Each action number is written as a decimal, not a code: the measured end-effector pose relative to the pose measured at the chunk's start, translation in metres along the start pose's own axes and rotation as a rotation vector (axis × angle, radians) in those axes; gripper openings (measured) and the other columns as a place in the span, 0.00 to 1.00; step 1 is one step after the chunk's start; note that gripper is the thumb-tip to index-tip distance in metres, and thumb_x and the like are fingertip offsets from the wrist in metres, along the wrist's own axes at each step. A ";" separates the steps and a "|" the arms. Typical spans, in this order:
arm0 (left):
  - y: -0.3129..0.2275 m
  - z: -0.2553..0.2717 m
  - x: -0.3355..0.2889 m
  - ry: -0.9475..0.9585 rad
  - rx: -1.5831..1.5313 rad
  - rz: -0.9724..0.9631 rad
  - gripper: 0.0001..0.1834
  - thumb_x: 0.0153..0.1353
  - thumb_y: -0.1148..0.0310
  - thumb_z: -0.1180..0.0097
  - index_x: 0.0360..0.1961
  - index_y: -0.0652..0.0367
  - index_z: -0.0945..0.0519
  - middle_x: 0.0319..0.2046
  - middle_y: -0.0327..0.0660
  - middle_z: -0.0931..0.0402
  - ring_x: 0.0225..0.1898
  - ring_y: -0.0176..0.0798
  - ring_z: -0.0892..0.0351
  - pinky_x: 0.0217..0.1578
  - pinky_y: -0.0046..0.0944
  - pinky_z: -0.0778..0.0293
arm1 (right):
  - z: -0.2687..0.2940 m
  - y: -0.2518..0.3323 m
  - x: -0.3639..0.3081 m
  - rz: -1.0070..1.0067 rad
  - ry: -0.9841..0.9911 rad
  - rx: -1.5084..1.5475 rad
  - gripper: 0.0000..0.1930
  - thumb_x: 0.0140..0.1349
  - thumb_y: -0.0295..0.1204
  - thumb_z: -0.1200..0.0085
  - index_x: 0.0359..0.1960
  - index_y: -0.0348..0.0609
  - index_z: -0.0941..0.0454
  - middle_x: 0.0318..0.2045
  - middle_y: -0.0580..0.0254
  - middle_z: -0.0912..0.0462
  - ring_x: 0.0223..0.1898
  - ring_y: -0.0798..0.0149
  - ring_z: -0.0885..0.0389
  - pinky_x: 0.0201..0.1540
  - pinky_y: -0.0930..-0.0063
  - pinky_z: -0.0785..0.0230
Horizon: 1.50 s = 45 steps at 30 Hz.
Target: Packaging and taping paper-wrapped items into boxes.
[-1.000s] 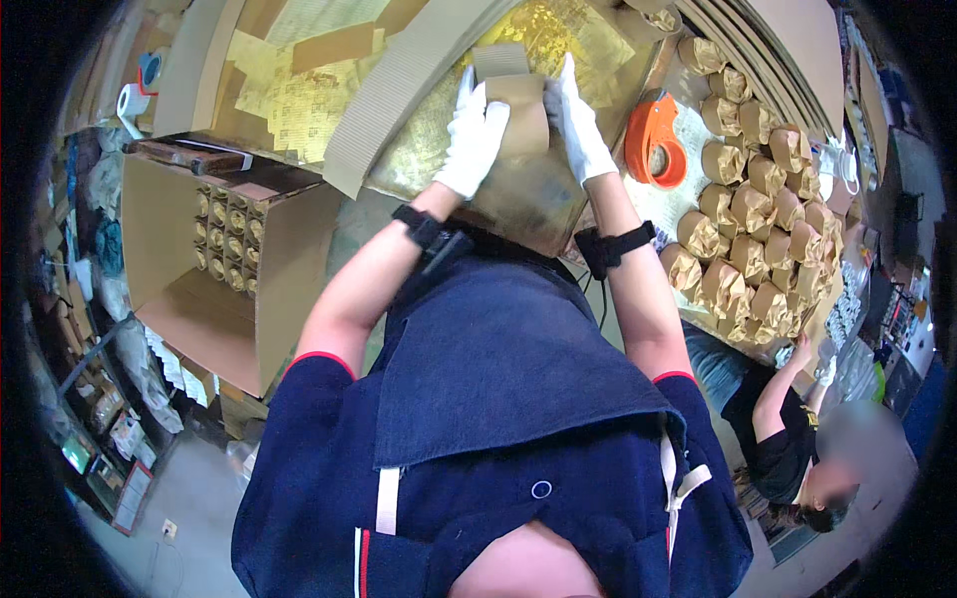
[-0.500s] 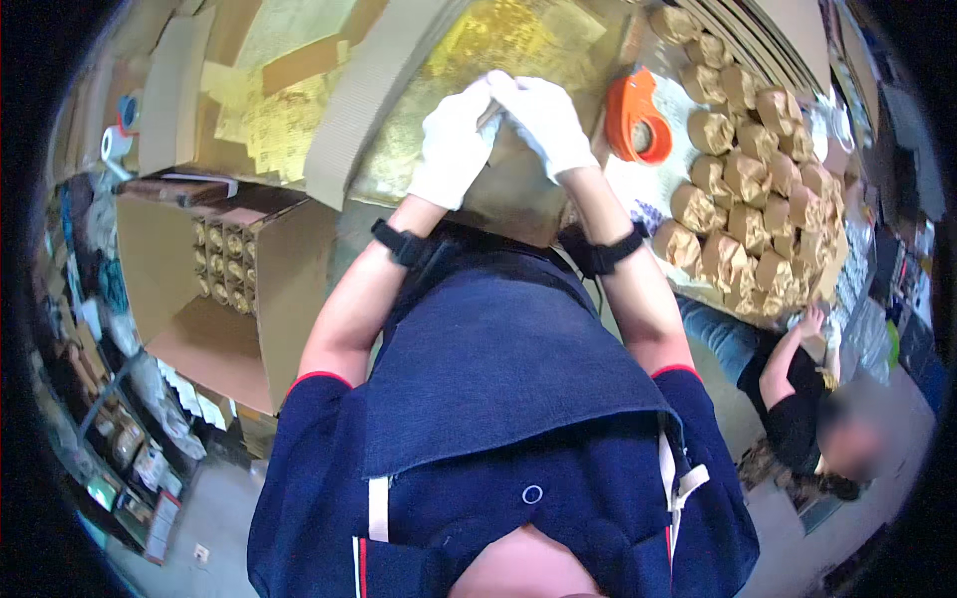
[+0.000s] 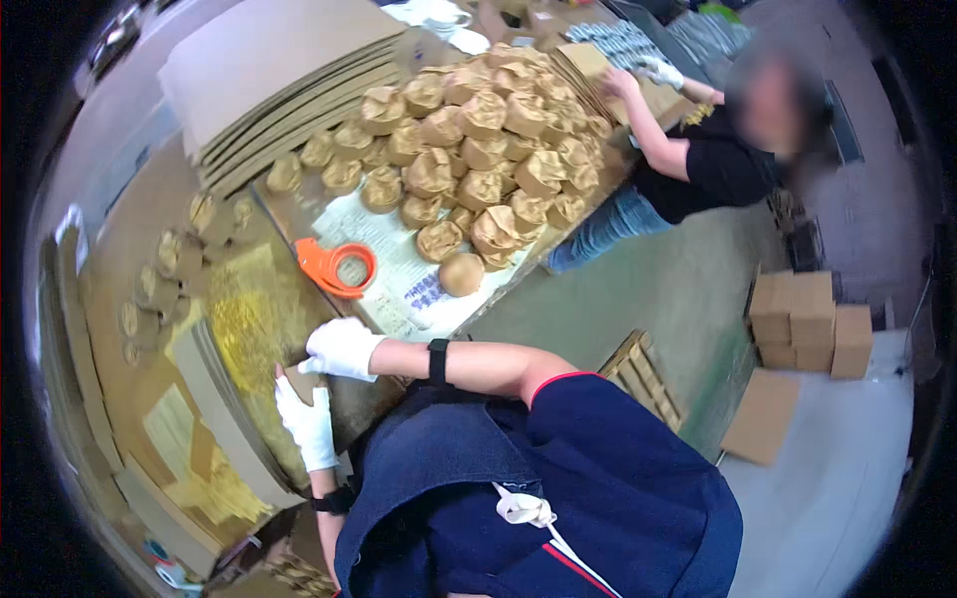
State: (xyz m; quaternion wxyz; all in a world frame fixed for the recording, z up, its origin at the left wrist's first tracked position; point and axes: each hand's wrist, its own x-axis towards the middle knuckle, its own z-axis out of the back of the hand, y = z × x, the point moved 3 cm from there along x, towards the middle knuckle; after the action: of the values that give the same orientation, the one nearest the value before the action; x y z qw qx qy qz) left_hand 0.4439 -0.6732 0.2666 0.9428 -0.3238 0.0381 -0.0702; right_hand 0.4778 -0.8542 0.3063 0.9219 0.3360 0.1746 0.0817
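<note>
Two white fabric gloves cover your hands, which meet low and left of centre; clock directions run from there. Your left hand (image 3: 306, 423) pinches a small brown cardboard piece (image 3: 302, 384) between thumb and fingers, above a yellow-stained work surface (image 3: 242, 299). Your right hand (image 3: 344, 349) bends in at the piece's 1 o'clock side; its fingertips are hidden, so whether that grip is pressed together cannot be told. Meeting from two sides probably steadies the piece.

At 12 o'clock, an orange plastic tape dispenser (image 3: 317, 265) lies flat on white printed paper (image 3: 397, 311), seemingly placed within easy reach. At 1 o'clock, many rounded bundles of crumpled brown paper (image 3: 488, 149) crowd together, some heaped, perhaps to save room; the paper conceals whatever they contain.

At 6 o'clock, an open brown cardboard carton (image 3: 311, 540), cut off by the picture's edge, holds small brown items too indistinct to identify. At 3 o'clock, stacked brown cardboard boxes (image 3: 805, 319) hide any contents.
</note>
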 end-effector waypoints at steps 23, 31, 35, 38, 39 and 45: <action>-0.011 0.018 0.005 0.085 0.020 0.070 0.55 0.40 0.53 0.29 0.72 0.46 0.40 0.65 0.56 0.36 0.63 0.59 0.32 0.62 0.54 0.31 | 0.046 -0.025 -0.065 -0.329 0.295 0.449 0.27 0.60 0.58 0.38 0.34 0.42 0.14 0.25 0.70 0.18 0.26 0.76 0.24 0.32 0.81 0.32; 0.015 0.040 0.017 0.166 -0.001 0.089 0.44 0.43 0.55 0.30 0.65 0.43 0.30 0.58 0.51 0.26 0.63 0.56 0.29 0.62 0.54 0.32 | -0.004 -0.032 -0.024 -0.255 0.317 0.762 0.29 0.63 0.59 0.42 0.36 0.40 0.14 0.27 0.67 0.17 0.29 0.76 0.24 0.34 0.79 0.31; 0.009 0.038 0.016 0.116 -0.018 0.038 0.39 0.47 0.55 0.33 0.63 0.43 0.29 0.51 0.48 0.23 0.57 0.56 0.26 0.60 0.54 0.31 | 0.006 -0.056 -0.050 -0.470 0.261 0.775 0.27 0.63 0.58 0.40 0.36 0.41 0.14 0.26 0.69 0.16 0.27 0.78 0.23 0.30 0.80 0.31; -0.001 0.041 0.029 0.275 -0.126 0.035 0.34 0.50 0.55 0.34 0.60 0.44 0.27 0.51 0.49 0.24 0.56 0.56 0.25 0.56 0.52 0.28 | 0.000 -0.050 -0.051 -0.412 0.270 0.326 0.31 0.63 0.61 0.44 0.30 0.41 0.15 0.20 0.65 0.18 0.24 0.73 0.22 0.29 0.74 0.30; 0.004 0.034 0.030 0.286 -0.167 0.096 0.26 0.54 0.57 0.35 0.54 0.47 0.23 0.51 0.50 0.24 0.54 0.55 0.24 0.53 0.51 0.26 | 0.006 -0.027 -0.046 -0.348 0.304 0.088 0.31 0.62 0.61 0.43 0.30 0.40 0.14 0.20 0.64 0.18 0.24 0.71 0.21 0.29 0.72 0.30; 0.006 0.012 -0.025 -0.155 -0.080 -0.267 0.14 0.56 0.61 0.34 0.42 0.53 0.19 0.55 0.53 0.27 0.55 0.57 0.25 0.57 0.50 0.27 | -0.013 -0.076 -0.045 -0.468 0.174 0.333 0.32 0.64 0.59 0.45 0.30 0.35 0.15 0.18 0.58 0.19 0.26 0.68 0.19 0.29 0.67 0.30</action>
State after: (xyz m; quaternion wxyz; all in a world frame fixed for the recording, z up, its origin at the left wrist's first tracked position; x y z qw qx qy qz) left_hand 0.4210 -0.6571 0.2734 0.9115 -0.3677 -0.0755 -0.1682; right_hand 0.4337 -0.9164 0.2598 0.8296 0.4249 0.3366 -0.1342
